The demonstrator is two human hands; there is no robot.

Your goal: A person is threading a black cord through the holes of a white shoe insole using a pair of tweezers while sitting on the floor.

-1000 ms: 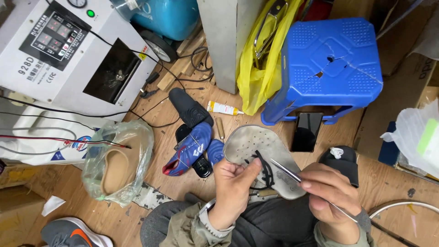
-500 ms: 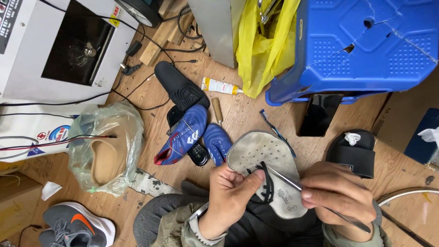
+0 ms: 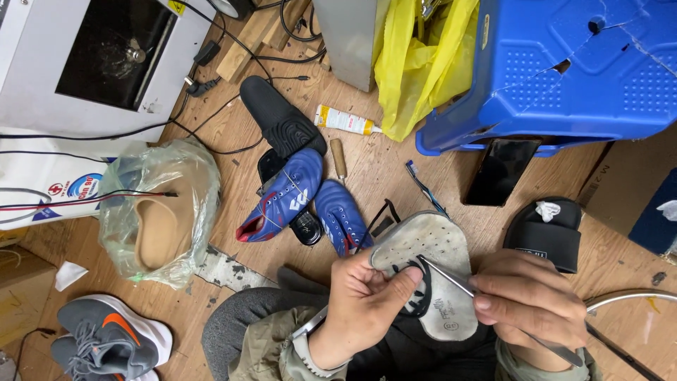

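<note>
My left hand (image 3: 363, 296) pinches the sole (image 3: 430, 271) from its left edge, thumb on top pressing a black strap (image 3: 417, 293) against the pale perforated surface. The sole sits over my lap, at about 6 o'clock in my view, toe end pointing away toward 12. My right hand (image 3: 525, 300) is closed around a thin metal tool (image 3: 451, 279), fingers pressed together along the shaft, its tip at the strap just beside my left thumb.

To do this well, I judge I should keep the thumb clamping the strap close to the tip, so the work does not shift, and hold the tool at a low angle so it slides under instead of digging into the sole. My thumb is very near the point; a slip toward it could hurt.

At 11 o'clock from my hands, near, lie two blue boots (image 3: 303, 201) on the wooden floor (image 3: 381, 169), touching each other. At 3 o'clock a black slipper (image 3: 546, 236) has a scrap of white paper in its opening. At 9 o'clock a clear plastic bag (image 3: 159, 212) holds a tan sole. Grey trainers (image 3: 109, 339) lie at 8 o'clock.

Farther out, at 12, a black sole (image 3: 282, 120) and a glue tube (image 3: 345, 120). A yellow bag (image 3: 423, 56) hangs open at 12; what it holds I cannot tell. At 1 o'clock stands a blue stool (image 3: 564, 70), with a dark phone (image 3: 497, 169) under its edge. At 10 o'clock is a white machine (image 3: 42, 70) with a dark chamber.
</note>
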